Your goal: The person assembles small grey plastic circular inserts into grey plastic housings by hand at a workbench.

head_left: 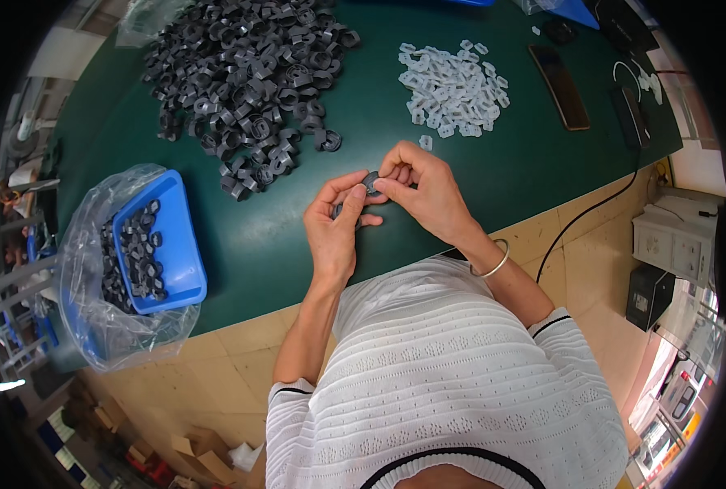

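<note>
Over the near part of the green table, my left hand point(336, 224) grips a small dark grey plastic part point(370, 182) between thumb and fingers. Another dark bit shows by its curled fingers, too covered to make out. My right hand point(422, 186) meets it from the right, thumb and fingertips pinched on the same part; whether a second small piece is in that pinch is hidden. Beyond my hands lies a large heap of dark grey ring-shaped plastic parts point(253, 77). A smaller pile of translucent white plastic pieces point(454, 88) lies to the right, with one loose white piece point(426, 143) nearest my right hand.
At the left edge a blue bin point(185, 244) holds small dark parts, beside a clear plastic bag point(82, 269) with more. A phone point(560, 86) and a black device with a cable point(629, 114) lie at the right. The table's front edge runs just before my body.
</note>
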The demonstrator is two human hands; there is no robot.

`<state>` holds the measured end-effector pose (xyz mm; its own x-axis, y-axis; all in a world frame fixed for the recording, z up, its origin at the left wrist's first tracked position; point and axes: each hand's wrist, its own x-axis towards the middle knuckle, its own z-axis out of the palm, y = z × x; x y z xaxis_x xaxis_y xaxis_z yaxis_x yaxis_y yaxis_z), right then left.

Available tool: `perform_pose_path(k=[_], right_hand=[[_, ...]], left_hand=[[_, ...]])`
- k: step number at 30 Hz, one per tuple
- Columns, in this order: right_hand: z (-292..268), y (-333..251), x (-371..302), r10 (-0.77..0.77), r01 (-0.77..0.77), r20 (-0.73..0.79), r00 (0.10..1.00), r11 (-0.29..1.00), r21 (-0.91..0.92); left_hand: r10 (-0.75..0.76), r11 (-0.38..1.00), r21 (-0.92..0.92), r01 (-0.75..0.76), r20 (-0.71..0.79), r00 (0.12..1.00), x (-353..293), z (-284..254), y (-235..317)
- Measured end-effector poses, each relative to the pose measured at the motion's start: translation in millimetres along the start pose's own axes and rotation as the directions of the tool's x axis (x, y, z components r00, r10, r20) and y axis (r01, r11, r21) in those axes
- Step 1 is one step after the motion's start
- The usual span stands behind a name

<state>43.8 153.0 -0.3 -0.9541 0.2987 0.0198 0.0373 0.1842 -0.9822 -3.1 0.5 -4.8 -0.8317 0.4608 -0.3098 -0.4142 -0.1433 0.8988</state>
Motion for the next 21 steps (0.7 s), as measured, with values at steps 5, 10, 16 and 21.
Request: perform_pose_path(k=[5,10,16,21], right_hand=[[2.7,10.8,4.1,0.097,-0.109,0.063,0.993,0.965,0.240],[5.1,13.2,2.3,0.071,-0.086,0.080,0.994,0.976,0.200],[4.1,10.5,0.6,0.015,-0.033,0.078,0.997,0.972,0.231],[-12.2,14.4,13.8,-0.069,0.061,0.153,0.986,0.996,0.058]], left_hand=[[0.041,0.999,-0.029,-0.041,-0.007,0.999,-2.8,1.0,-1.6],[0.095,0.994,-0.047,-0.096,-0.027,0.995,-4.6,1.4,-8.9],[0.157,0.988,-0.008,-0.157,-0.012,0.988,-6.0,0.7,-13.2],[0.176,0.981,0.079,-0.177,0.014,0.984,-1.9,1.9,-10.5]])
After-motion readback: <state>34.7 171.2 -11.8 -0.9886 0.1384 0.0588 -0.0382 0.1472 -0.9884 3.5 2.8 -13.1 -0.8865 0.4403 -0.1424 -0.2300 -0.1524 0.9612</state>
